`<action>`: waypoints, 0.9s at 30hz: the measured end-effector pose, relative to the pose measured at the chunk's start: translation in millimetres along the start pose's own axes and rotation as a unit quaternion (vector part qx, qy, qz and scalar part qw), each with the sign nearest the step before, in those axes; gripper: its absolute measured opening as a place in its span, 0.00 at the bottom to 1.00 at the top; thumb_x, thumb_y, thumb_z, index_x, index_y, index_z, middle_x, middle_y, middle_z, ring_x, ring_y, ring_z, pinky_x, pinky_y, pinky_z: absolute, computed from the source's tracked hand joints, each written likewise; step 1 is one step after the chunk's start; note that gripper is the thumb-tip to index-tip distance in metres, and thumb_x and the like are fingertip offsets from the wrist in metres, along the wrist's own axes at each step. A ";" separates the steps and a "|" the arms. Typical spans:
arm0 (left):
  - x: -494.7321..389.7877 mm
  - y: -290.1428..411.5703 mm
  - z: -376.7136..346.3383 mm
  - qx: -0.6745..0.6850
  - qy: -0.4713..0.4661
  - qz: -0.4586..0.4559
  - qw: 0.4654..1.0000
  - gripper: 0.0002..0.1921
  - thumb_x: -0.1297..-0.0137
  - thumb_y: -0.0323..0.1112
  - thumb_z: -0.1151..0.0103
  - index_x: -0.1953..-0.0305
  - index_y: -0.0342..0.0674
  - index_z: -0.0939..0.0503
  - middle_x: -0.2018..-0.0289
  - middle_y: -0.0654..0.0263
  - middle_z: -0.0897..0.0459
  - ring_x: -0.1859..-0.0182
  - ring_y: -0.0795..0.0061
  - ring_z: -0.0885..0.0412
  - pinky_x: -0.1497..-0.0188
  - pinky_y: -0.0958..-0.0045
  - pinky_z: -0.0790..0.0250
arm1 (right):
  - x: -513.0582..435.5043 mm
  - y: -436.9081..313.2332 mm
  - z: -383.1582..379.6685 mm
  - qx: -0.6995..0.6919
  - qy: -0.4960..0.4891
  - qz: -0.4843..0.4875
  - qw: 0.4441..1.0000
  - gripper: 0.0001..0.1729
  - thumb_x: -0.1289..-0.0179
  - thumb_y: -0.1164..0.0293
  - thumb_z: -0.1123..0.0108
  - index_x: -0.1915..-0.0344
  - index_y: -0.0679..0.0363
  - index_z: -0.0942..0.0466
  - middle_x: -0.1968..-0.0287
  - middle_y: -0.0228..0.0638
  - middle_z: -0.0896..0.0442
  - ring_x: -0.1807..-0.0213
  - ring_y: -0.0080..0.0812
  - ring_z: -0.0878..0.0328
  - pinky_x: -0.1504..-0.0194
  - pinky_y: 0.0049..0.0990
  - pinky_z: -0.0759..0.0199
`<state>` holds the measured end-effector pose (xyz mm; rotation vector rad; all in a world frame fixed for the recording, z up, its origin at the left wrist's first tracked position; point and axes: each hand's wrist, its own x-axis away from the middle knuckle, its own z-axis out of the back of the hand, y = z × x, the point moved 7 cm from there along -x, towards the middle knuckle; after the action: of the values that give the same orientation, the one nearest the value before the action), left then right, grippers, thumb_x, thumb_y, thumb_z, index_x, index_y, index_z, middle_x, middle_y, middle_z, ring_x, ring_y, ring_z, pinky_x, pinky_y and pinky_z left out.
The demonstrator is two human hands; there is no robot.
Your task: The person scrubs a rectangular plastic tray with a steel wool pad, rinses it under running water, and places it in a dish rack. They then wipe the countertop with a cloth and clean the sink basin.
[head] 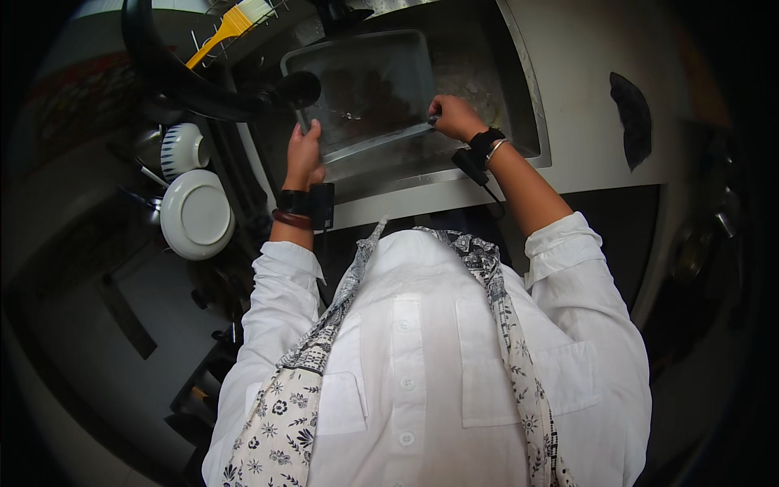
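Note:
A rectangular metal tray (377,131) lies tilted in the stainless steel sink (541,137), with a dark, wet-looking inside. My left hand (303,152) grips the tray's left edge, thumb on top. At its near right corner my right hand (456,117) is closed around something small and dark, which the fingers mostly hide; what it is I cannot tell. The black faucet head (300,89) hangs over the tray's left side.
At the left stand a white plate (198,214) and a patterned bowl (184,149). A yellow-handled brush (234,23) lies on a wire rack at the upper left. A dark cloth-like item (631,120) rests on the right countertop (578,79).

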<state>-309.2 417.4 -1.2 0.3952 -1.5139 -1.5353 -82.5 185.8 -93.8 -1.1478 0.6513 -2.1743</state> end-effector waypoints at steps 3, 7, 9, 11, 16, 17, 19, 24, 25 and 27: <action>12.9 -10.7 23.9 0.079 0.058 0.119 0.988 0.17 0.27 0.37 0.41 0.43 0.35 0.25 0.51 0.65 0.18 0.49 0.75 0.24 0.43 0.72 0.34 | 5.8 -9.9 30.8 0.057 0.099 -0.017 0.993 0.28 0.45 0.60 0.29 0.45 0.56 0.22 0.44 0.41 0.19 0.45 0.46 0.21 0.43 0.37 0.28; 28.8 -25.1 48.4 0.080 0.132 0.169 0.974 0.26 0.30 0.38 0.37 0.39 0.27 0.30 0.45 0.58 0.21 0.42 0.70 0.25 0.37 0.69 0.36 | 0.0 -41.6 17.1 -0.226 0.050 -0.002 0.973 0.38 0.37 0.47 0.33 0.38 0.63 0.28 0.42 0.45 0.21 0.40 0.42 0.24 0.38 0.33 0.32; 40.0 -35.6 59.4 0.075 0.188 0.201 0.958 0.29 0.31 0.39 0.35 0.38 0.24 0.32 0.43 0.56 0.22 0.40 0.68 0.26 0.36 0.69 0.37 | -12.6 -67.1 -8.7 -0.328 -0.015 0.070 0.942 0.34 0.30 0.49 0.40 0.39 0.66 0.29 0.47 0.41 0.20 0.45 0.32 0.24 0.44 0.29 0.31; 47.9 -34.1 62.8 0.105 0.169 0.195 0.960 0.32 0.33 0.41 0.33 0.37 0.23 0.32 0.43 0.55 0.22 0.41 0.66 0.24 0.39 0.67 0.32 | -28.9 -76.6 -18.7 -0.310 0.027 0.074 0.947 0.33 0.30 0.50 0.41 0.45 0.71 0.28 0.51 0.47 0.17 0.48 0.40 0.20 0.45 0.32 0.29; 86.1 -23.9 82.1 0.059 0.250 0.225 0.940 0.32 0.34 0.44 0.32 0.39 0.26 0.29 0.46 0.55 0.20 0.47 0.64 0.20 0.46 0.65 0.26 | -44.5 -112.4 -27.7 -0.330 0.002 0.117 0.937 0.29 0.28 0.52 0.44 0.44 0.69 0.28 0.49 0.50 0.18 0.48 0.42 0.21 0.46 0.35 0.29; 89.5 -24.1 84.6 0.061 0.258 0.224 0.938 0.32 0.35 0.45 0.31 0.40 0.26 0.28 0.46 0.56 0.19 0.47 0.64 0.20 0.46 0.65 0.27 | -42.7 -119.5 -29.8 -0.324 0.000 0.106 0.940 0.28 0.28 0.53 0.45 0.44 0.68 0.28 0.49 0.51 0.18 0.48 0.42 0.21 0.47 0.35 0.29; 91.2 -24.6 89.5 0.019 0.251 0.196 0.948 0.35 0.35 0.47 0.31 0.39 0.23 0.30 0.45 0.52 0.20 0.42 0.62 0.22 0.43 0.64 0.30 | -31.4 -137.4 -30.5 -0.325 -0.057 0.149 0.932 0.24 0.27 0.58 0.46 0.43 0.67 0.30 0.49 0.52 0.19 0.48 0.43 0.21 0.47 0.36 0.30; 58.9 -42.9 82.0 -0.104 0.260 0.135 0.950 0.38 0.37 0.48 0.32 0.38 0.20 0.33 0.39 0.39 0.27 0.35 0.50 0.28 0.36 0.61 0.36 | 21.0 -136.1 -3.3 -0.306 0.019 0.195 0.932 0.18 0.26 0.66 0.46 0.45 0.66 0.32 0.55 0.44 0.21 0.53 0.34 0.24 0.49 0.32 0.30; 45.2 -43.0 72.2 -0.135 0.230 0.106 0.958 0.38 0.37 0.48 0.32 0.38 0.20 0.33 0.40 0.37 0.27 0.35 0.47 0.28 0.35 0.60 0.35 | 34.4 -131.1 3.7 -0.308 0.040 0.196 0.930 0.16 0.25 0.67 0.47 0.44 0.65 0.32 0.55 0.38 0.21 0.53 0.27 0.27 0.49 0.29 0.30; 14.0 -53.5 45.0 -0.190 0.156 0.129 0.961 0.41 0.37 0.52 0.34 0.37 0.20 0.36 0.41 0.33 0.27 0.35 0.42 0.28 0.35 0.56 0.35 | 57.7 -123.5 17.6 -0.276 0.089 0.210 0.934 0.16 0.25 0.68 0.47 0.45 0.65 0.32 0.54 0.39 0.21 0.53 0.29 0.25 0.49 0.29 0.30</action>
<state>-370.8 425.3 -36.2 0.1935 -0.9579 -1.4377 -127.3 230.6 28.3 -0.9521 1.5097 -1.7778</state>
